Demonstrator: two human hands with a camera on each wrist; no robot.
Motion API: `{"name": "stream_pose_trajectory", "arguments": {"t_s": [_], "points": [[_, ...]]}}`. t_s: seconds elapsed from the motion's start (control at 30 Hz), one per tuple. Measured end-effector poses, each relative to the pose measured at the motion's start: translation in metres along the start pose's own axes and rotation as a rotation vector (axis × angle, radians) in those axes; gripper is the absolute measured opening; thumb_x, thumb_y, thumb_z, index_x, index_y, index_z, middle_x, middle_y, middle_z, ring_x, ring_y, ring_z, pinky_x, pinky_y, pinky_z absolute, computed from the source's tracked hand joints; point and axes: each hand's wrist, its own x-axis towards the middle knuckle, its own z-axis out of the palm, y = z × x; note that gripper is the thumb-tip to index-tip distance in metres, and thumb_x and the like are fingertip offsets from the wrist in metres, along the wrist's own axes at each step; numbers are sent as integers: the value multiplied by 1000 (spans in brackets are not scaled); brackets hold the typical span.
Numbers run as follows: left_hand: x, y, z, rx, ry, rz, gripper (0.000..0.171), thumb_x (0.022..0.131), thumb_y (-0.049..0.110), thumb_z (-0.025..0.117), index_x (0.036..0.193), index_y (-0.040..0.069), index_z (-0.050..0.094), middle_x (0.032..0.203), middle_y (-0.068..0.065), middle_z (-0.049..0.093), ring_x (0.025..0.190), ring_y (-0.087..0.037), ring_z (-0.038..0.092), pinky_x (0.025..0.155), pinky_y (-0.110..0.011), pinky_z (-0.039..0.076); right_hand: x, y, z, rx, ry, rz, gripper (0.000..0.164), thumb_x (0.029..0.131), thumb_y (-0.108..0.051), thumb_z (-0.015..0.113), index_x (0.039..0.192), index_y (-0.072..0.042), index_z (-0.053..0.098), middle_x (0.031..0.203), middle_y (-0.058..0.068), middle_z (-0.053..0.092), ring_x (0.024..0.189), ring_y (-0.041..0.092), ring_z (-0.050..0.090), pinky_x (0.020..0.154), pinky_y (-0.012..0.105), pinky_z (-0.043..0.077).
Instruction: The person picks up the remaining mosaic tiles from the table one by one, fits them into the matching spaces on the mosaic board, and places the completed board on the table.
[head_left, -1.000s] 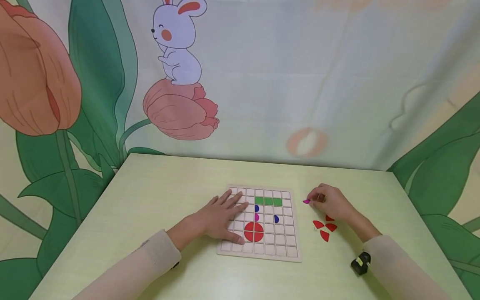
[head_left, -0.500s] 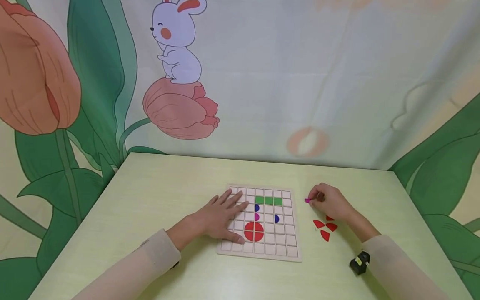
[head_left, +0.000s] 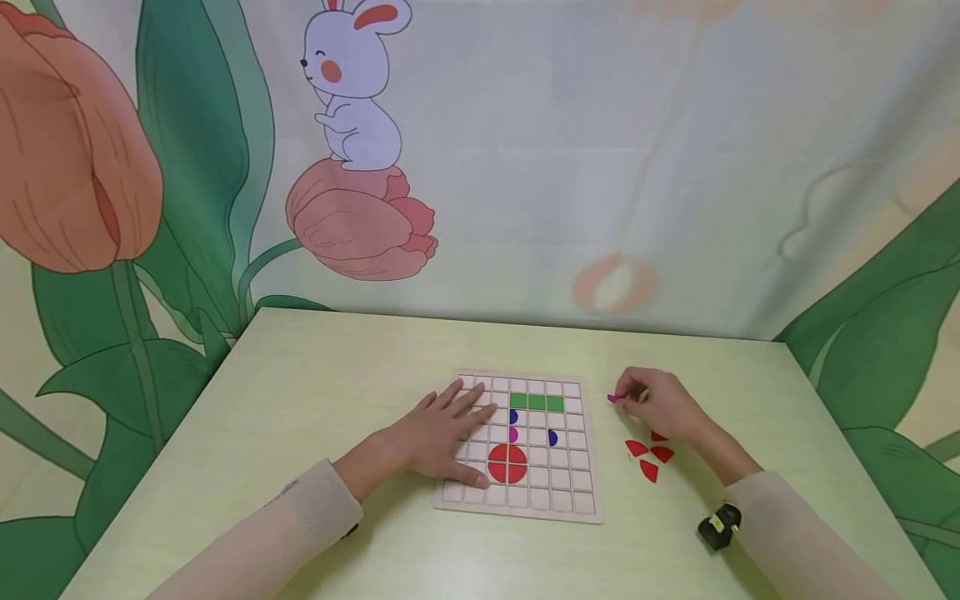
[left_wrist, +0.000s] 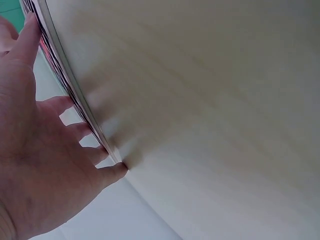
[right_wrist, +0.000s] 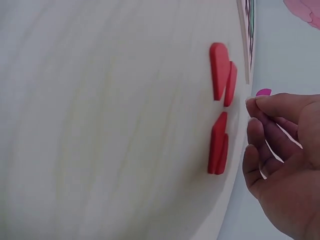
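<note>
A square board point(head_left: 550, 502) marked with a grid lies on the table. My left hand point(head_left: 442, 435) rests on its left part, fingers spread. On the board sit green squares point(head_left: 537, 402), two blue half-circles point(head_left: 552, 437), a magenta half-circle point(head_left: 513, 435) and red quarter-circles point(head_left: 507, 463) joined in a disc. Right of the board, my right hand point(head_left: 660, 402) pinches a small magenta piece point(right_wrist: 263, 92) between thumb and index finger, held above the table. The left wrist view shows my left fingers point(left_wrist: 112, 173) along the board's edge.
Several loose red quarter-circle pieces point(head_left: 649, 472) lie on the table just below my right hand. A black device point(head_left: 719, 527) sits at the right sleeve cuff. Behind the table point(head_left: 337, 358) hangs a printed curtain point(head_left: 510, 167) with a rabbit and tulips.
The magenta piece has turned slightly between my right fingertips, while that hand stays about where it was. My left hand and the board pieces have not moved.
</note>
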Motion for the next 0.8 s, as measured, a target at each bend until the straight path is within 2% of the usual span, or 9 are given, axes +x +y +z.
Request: {"name": "stream_pose_trajectory", "arguments": {"t_s": [0.17, 0.33, 0.53, 0.8], "points": [[1, -1, 1, 0, 2, 2, 115, 83, 88, 59, 172, 29, 16, 179, -5, 0, 163, -38, -3, 127, -66, 15, -2, -8, 0, 4, -11, -43, 10, 98, -4, 75, 101, -13, 73, 95, 0, 68, 90, 23, 60, 76, 32, 56], [1, -1, 1, 3, 4, 5, 115, 83, 89, 59, 172, 29, 16, 179, -6, 0, 163, -39, -2, 126, -66, 15, -2, -16, 4, 12, -9, -87, 12, 98, -1, 74, 107, -8, 76, 96, -2, 69, 91, 20, 61, 85, 35, 57], [1, -2, 1, 6, 6, 6, 115, 83, 89, 59, 172, 29, 16, 179, -5, 0, 163, -39, -2, 126, -66, 15, 2, -26, 13, 71, -34, -103, 9, 98, -3, 74, 104, -10, 74, 93, -2, 70, 90, 20, 63, 82, 29, 56], [0, 0, -1, 3, 2, 8, 115, 84, 88, 59, 172, 28, 16, 179, -7, 0, 163, -40, -2, 126, -67, 16, 10, -45, 28, 102, -76, -155, 8, 97, -6, 77, 99, -13, 74, 91, -5, 70, 88, 19, 63, 81, 30, 56]]}}
